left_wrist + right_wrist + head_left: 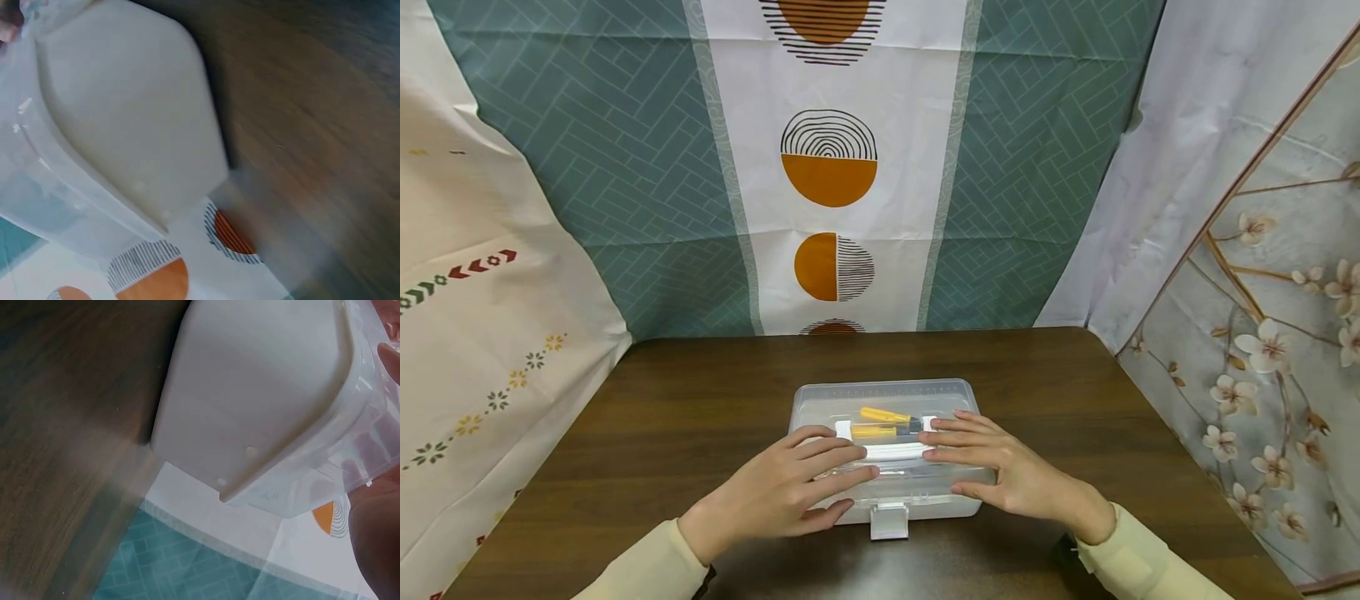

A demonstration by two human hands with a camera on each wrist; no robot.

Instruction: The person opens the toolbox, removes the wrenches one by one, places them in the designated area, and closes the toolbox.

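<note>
A clear plastic box [880, 394] with its lid down stands on the brown table. It has a white carry handle [895, 452] on top and a white latch [889, 523] at the front. Through the lid show yellow-handled tools [880, 414] with dark ends; their exact kind cannot be made out. My left hand [786, 490] lies over the lid's left side, fingers spread and fairly straight. Over the right side is my right hand [1011, 467], its fingers extended likewise. Both wrist views show the box's pale side wall [131, 106] close up, with part of my right hand [378, 534] at the edge.
The dark wooden table [700, 392] extends around the box. Behind it hangs a green and white patterned cloth [910, 167]. Patterned fabric [497, 333] borders the left side, and a flowered curtain [1262, 400] the right.
</note>
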